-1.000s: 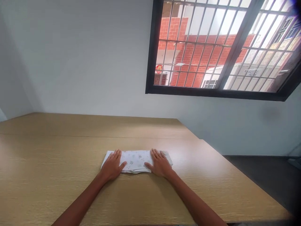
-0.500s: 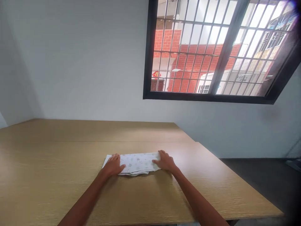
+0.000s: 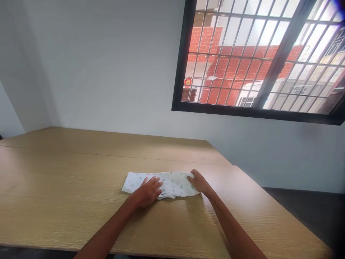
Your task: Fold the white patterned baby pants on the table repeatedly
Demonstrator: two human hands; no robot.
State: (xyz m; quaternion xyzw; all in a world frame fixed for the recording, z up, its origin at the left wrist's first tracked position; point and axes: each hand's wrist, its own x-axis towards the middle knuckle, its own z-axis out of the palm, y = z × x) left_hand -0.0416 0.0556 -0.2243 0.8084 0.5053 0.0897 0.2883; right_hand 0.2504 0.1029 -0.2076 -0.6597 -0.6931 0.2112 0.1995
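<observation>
A white cloth (image 3: 172, 183) with a small pale green print lies folded into a long, rumpled strip on the wooden table (image 3: 67, 180). My left hand (image 3: 147, 192) rests flat on the cloth's near edge, fingers spread, left of its middle. My right hand (image 3: 199, 182) sits at the cloth's right end, fingers bent over the fold. Its thumb is hidden, so any grip is hard to see.
The light wood table runs far to the left, with a seam across its far part. Its right edge drops to a dark floor (image 3: 304, 212). A white wall (image 3: 107, 72) stands behind it, with a barred black-framed window (image 3: 256, 61) above.
Both hands have slid right along the cloth, and the left hand now lies further onto it. The cloth looks more rumpled, and its left end has shifted slightly right.
</observation>
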